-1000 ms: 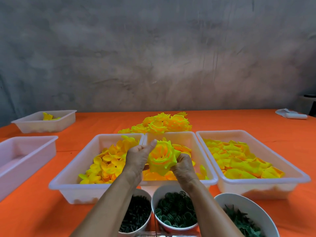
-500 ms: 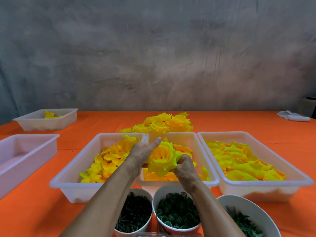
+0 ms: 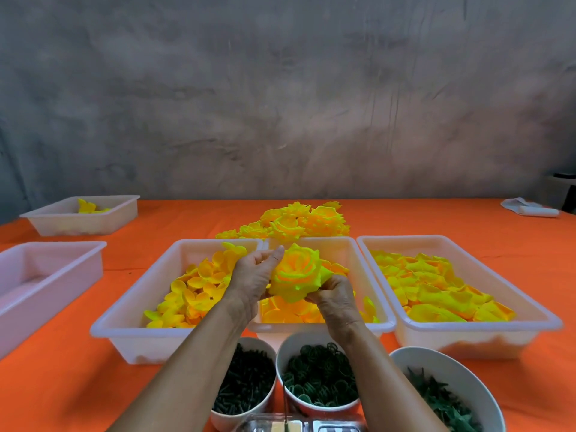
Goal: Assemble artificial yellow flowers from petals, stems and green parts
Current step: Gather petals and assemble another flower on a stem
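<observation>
A: Left hand (image 3: 254, 277) cupping, right hand (image 3: 335, 299) pinching from below a layered yellow fabric rose head (image 3: 296, 275), raised over the middle white plastic tray (image 3: 385, 324) of orange-yellow petals. Face tilted toward the camera, likely for seating or checking the outer petal layer.

B: And around that tray?

A: Left of it, a white tray of small cupped yellow petals (image 3: 199, 291); right of it, a white tray of larger yellow petals (image 3: 433, 288). Behind, a heap of finished yellow roses (image 3: 299, 221) on the orange tablecloth (image 3: 62, 385). In front, three white bowls: dark green stems (image 3: 244, 388), green rings (image 3: 319, 377), green leafy pieces (image 3: 442, 399).
</observation>
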{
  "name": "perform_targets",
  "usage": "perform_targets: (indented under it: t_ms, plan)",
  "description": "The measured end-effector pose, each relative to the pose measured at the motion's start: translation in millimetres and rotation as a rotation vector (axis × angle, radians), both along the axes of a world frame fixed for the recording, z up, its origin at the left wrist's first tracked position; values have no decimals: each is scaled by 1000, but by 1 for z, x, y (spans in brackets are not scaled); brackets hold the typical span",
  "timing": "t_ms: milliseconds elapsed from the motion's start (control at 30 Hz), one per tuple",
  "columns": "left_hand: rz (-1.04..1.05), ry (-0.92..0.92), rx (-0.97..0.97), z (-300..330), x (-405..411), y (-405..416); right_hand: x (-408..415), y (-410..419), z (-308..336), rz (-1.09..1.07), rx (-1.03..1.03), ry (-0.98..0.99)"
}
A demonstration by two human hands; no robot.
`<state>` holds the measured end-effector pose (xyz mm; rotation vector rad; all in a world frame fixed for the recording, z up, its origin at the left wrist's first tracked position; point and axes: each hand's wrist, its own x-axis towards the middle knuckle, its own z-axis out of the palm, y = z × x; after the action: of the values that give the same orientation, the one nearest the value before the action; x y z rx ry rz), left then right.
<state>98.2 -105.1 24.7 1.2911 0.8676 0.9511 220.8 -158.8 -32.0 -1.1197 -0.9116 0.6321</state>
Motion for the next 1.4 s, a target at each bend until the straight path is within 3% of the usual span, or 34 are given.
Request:
perform_targets:
  t_ms: [167, 367, 633, 767, 1033, 1400]
  plan:
    - [-25, 55, -146, -2, -8, -8, -2, -5, 4, 28, 91, -12]
    - [-18, -63, -210, 0, -9, -9, -2, -3, 3, 2, 106, 64]
    - [148, 43, 195, -6, -10, -8, -3, -5, 4, 20, 94, 28]
    - [136, -119, -82, -4, -8, -12, -1, -4, 4, -13, 84, 102]
    - [-65, -106, -347, -1, -6, -20, -1, -2, 3, -26, 86, 127]
    - [194, -33, -92, -7, -7, -13, -2, -3, 2, 40, 101, 121]
